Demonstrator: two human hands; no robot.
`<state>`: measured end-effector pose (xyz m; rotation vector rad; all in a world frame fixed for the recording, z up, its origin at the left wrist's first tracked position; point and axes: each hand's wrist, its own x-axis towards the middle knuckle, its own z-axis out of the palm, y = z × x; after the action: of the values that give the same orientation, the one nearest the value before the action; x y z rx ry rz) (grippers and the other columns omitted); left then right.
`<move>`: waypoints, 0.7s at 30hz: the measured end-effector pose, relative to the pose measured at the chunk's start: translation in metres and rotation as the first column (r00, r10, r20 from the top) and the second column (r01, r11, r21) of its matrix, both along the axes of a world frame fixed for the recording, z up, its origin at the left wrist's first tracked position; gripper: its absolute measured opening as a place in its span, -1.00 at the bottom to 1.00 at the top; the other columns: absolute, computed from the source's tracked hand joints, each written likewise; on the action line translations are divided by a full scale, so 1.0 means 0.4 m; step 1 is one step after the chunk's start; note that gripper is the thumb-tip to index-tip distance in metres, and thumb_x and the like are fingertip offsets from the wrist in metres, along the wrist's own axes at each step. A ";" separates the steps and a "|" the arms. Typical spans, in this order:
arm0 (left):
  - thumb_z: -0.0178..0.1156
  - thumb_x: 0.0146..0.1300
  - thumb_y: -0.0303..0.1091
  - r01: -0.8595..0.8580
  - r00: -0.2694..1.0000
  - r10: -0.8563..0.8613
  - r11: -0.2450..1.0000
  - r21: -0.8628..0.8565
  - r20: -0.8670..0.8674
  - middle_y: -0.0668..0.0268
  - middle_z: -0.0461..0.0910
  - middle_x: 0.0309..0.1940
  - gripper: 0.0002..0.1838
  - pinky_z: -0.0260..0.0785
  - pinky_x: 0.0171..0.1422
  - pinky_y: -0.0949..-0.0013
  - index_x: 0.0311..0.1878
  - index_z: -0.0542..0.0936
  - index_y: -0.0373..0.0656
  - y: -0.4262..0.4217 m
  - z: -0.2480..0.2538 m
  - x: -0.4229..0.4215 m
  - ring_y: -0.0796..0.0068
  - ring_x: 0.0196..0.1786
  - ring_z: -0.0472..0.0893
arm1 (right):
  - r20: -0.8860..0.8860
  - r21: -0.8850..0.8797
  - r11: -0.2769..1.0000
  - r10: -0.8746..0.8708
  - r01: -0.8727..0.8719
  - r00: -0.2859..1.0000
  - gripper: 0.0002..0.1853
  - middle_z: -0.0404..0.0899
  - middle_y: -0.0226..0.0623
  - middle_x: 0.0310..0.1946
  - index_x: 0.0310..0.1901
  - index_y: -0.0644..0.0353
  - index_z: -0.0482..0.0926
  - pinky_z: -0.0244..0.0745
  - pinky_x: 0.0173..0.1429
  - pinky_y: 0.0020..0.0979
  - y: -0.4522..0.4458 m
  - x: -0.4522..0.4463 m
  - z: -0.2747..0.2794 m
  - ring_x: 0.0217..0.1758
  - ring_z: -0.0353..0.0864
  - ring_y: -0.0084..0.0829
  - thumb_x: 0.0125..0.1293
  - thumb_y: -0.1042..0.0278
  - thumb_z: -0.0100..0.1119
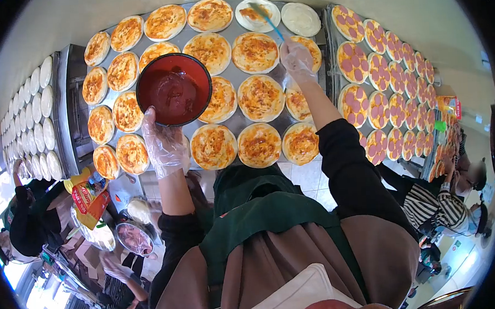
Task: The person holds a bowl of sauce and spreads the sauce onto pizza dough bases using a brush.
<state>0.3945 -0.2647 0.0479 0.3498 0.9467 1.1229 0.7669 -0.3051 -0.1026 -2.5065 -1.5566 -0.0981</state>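
In a clear plastic glove, my left hand [166, 145] grips the near rim of a bowl [174, 94], dark outside and red inside, with red sauce in it. The bowl is held over rows of sauced pizza bases [260, 98]. My right hand [298, 59], gloved too, is closed around the blue handle of a brush [273, 28]. Its blurred head is over a dough base [258, 19] in the far row, which has a patch of sauce in its middle. Beside that one lies a plain white dough base [301, 19].
Pizzas topped with round meat slices [351, 56] fill a table at the right. Plain dough rounds [46, 103] cover another at the left. Near my left arm are a yellow-red bag [88, 199] and a meat-filled container [134, 239]. Several people work on both sides.
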 end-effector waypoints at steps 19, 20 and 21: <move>0.24 0.26 -0.22 -0.079 0.996 0.079 0.997 -0.015 0.032 0.10 0.39 0.31 -0.35 0.33 0.42 0.05 0.36 0.28 -0.20 0.000 0.010 0.003 0.17 0.34 0.42 | 0.056 -0.075 0.997 0.024 -0.020 0.998 -0.69 0.65 -0.18 -0.39 0.03 -0.03 0.60 0.48 -0.26 -0.15 0.098 0.005 -0.070 -0.34 0.63 -0.13 0.40 0.08 0.02; 0.24 0.25 -0.22 -0.076 0.997 0.076 0.997 -0.013 0.028 0.10 0.39 0.31 -0.35 0.32 0.42 0.05 0.36 0.28 -0.20 0.000 0.012 0.003 0.17 0.34 0.42 | -0.091 -0.073 0.997 -0.014 0.008 0.996 -0.68 0.65 -0.17 -0.39 0.01 -0.03 0.61 0.47 -0.27 -0.16 0.095 -0.027 0.008 -0.34 0.64 -0.14 0.41 0.04 -0.01; 0.24 0.25 -0.22 -0.074 0.997 0.074 0.997 -0.012 0.023 0.11 0.39 0.31 -0.35 0.31 0.43 0.04 0.36 0.28 -0.20 0.000 0.013 0.003 0.17 0.34 0.42 | -0.236 -0.074 0.997 -0.052 0.035 0.970 -0.67 0.65 -0.16 -0.39 -0.02 -0.03 0.62 0.47 -0.28 -0.16 0.093 -0.042 0.046 -0.34 0.64 -0.15 0.42 0.01 -0.05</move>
<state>0.3955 -0.2647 0.0531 0.2941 0.9509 1.1867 0.7500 -0.2678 -0.0842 -2.4953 -1.4326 0.2463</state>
